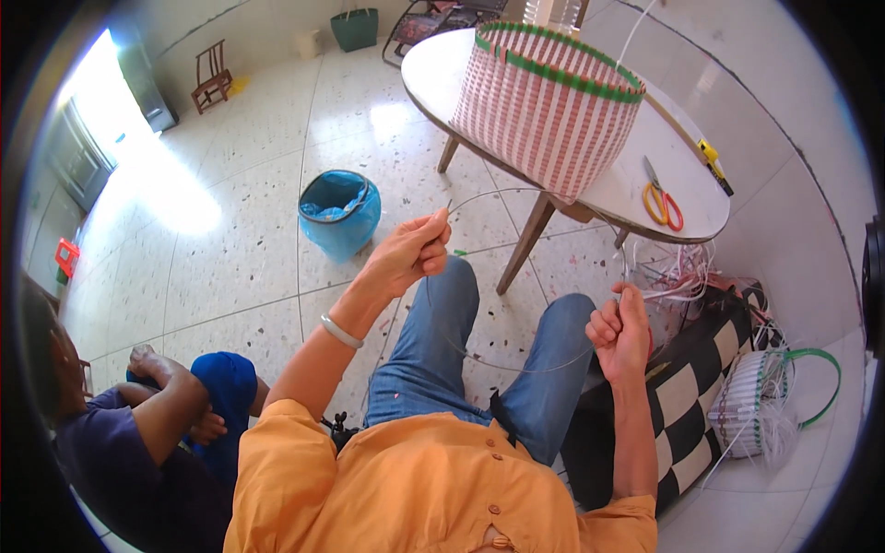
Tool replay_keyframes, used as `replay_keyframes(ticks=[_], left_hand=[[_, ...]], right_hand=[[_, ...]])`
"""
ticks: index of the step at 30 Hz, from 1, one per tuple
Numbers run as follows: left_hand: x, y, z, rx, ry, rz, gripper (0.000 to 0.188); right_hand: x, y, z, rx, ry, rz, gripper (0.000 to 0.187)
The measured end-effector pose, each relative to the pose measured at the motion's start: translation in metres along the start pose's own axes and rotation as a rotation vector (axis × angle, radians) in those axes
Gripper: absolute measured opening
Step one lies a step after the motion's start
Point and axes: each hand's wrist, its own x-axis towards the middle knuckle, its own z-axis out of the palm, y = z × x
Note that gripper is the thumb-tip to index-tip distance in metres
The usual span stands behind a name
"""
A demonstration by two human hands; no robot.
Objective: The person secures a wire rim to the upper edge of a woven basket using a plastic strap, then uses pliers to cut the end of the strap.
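A thin, springy grey wire [516, 369] bends into a wide loop over my knees. My left hand [412, 251] pinches it on the left, with a short end sticking up past the fingertips. On the loop's right side, my right hand [619, 334] has its fingers closed on the wire, lower and nearer the bench. The loop's far arc passes just in front of a tall red-and-white woven basket [548, 115] with a green rim, which stands on the table. Scissors [660, 198] with yellow and red handles lie on the tabletop, apart from both hands.
The oval white table [429, 69] stands ahead. A blue lined bin [339, 221] is on the floor. Right of me are a checkered bench [678, 415], loose plastic strips [678, 276] and a small white basket [737, 405]. A person [138, 452] sits close on my left.
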Motion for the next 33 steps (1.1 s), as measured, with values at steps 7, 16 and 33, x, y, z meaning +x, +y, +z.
replay_keyframes(ticks=[7,16,33], left_hand=[[0.008,0.098,0.037,0.307,0.032,0.206,0.038],[0.124,0.245,0.089,0.634,0.13,0.355,0.035],[0.288,0.27,0.094,2.136,0.339,0.716,0.043]], right_hand=[[0.024,-0.066,0.052,-0.404,-0.071,-0.471,0.015],[0.149,-0.173,0.117,-0.708,0.013,-0.635,0.014],[0.282,-0.203,0.123,-1.689,0.241,-0.506,0.011]])
